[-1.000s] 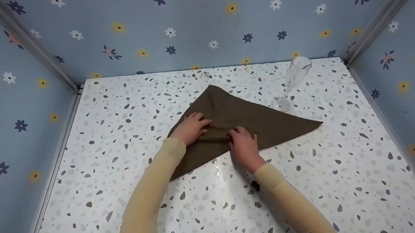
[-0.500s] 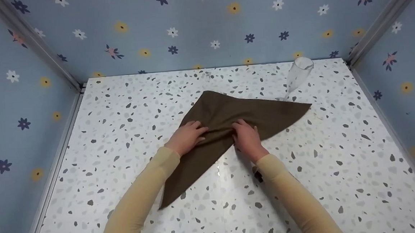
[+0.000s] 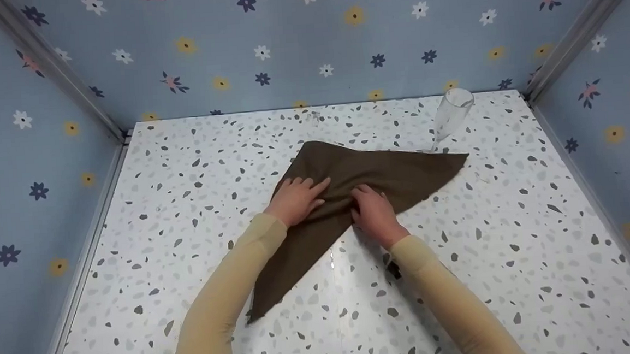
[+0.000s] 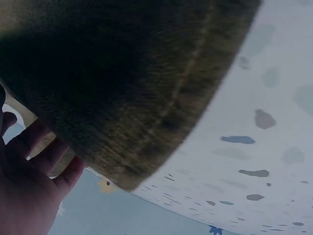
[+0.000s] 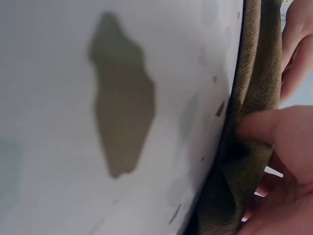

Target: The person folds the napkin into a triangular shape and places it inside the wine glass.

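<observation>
A brown cloth napkin [image 3: 402,174], folded into a rough triangle, lies across the middle of the tabletop in the head view. My left hand [image 3: 295,200] rests on its left part, fingers fairly straight and spread over the fabric. In the left wrist view a hemmed corner of the napkin [image 4: 146,122] hangs close to the camera, beside that hand. With curled fingers on top and the thumb at the near edge, my right hand [image 3: 374,211] pinches a gathered fold. The right wrist view shows the thumb [image 5: 261,125] pressed into the bunched fabric.
Behind the napkin's right corner stands a clear champagne flute [image 3: 450,115], its base hidden by the cloth. The speckled white tabletop [image 3: 150,253] is bounded at the back and sides by blue flowered panels [image 3: 296,47].
The napkin has turned: its right corner went back over the flute's base, its left corner came nearer. A crease has gathered between the hands. The left hand has just shifted slightly right.
</observation>
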### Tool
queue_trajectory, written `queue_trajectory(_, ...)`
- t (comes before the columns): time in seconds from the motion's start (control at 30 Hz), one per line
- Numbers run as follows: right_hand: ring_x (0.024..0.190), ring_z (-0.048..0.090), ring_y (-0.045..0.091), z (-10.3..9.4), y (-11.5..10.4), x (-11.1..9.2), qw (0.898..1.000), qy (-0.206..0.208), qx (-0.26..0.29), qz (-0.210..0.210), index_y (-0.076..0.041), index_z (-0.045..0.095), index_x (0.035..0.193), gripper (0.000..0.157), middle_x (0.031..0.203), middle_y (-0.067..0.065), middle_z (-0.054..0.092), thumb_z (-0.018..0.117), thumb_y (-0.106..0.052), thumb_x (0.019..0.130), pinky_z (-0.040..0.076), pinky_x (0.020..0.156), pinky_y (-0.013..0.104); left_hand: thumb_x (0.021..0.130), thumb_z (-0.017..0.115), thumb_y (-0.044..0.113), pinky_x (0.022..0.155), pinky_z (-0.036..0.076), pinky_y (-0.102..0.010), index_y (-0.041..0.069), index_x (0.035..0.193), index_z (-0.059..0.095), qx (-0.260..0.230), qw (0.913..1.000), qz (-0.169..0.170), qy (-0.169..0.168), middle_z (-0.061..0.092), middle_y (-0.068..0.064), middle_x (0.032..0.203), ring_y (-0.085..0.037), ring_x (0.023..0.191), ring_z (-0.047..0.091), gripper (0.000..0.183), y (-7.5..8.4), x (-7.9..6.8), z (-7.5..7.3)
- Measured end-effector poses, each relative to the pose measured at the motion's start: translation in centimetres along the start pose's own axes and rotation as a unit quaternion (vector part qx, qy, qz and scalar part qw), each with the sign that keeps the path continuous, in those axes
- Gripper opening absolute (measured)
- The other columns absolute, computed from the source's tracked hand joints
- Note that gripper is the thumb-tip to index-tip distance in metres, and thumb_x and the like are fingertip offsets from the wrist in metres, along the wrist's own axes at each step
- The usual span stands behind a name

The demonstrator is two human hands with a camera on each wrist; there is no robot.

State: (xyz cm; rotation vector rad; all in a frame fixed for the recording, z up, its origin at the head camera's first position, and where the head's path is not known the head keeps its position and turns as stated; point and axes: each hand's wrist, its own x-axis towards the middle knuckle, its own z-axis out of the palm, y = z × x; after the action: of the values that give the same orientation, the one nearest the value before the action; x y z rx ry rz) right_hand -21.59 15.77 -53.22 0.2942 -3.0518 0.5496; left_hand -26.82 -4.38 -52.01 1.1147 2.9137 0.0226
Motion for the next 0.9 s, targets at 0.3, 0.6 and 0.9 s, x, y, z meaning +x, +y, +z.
queue_trajectory(0.3,0.117,0.039,0.027,0.3,-1.5,-0.5,0.999,-0.027,-0.016,0.012,-0.01,0.048,0.121,0.059,0.123,0.01,0.044,0.068,-0.04,0.074,0.03,0.092,0.056,0.089,0.043,0.047,0.09,0.034,-0.049,0.025,0.129,0.046,0.029,0.9994,0.015,-0.011,0.036,-0.012,0.13,-0.032,0.119,0.033,0.046,-0.4,1.6,0.6)
queue_trajectory(0.6,0.126,0.025,0.037,1.2,-2.4,-0.8,0.998,-0.041,-0.03,0.043,-0.018,0.044,0.128,0.072,0.133,0.014,0.034,0.064,-0.056,0.07,0.021,0.093,0.062,0.09,0.044,0.046,0.1,0.022,-0.049,0.025,0.134,0.039,0.069,0.9962,0.051,-0.012,0.022,0.003,0.145,-0.024,0.133,0.011,0.049,-0.7,1.3,1.2)
queue_trajectory(0.9,0.125,0.026,0.037,1.0,-2.3,-0.7,0.998,-0.037,-0.028,0.041,-0.019,0.047,0.125,0.068,0.132,0.014,0.034,0.065,-0.055,0.07,0.022,0.091,0.063,0.091,0.041,0.045,0.097,0.027,-0.051,0.026,0.135,0.037,0.045,0.9978,0.045,-0.018,0.027,-0.001,0.143,-0.028,0.129,0.023,0.048,-1.0,1.4,1.6)
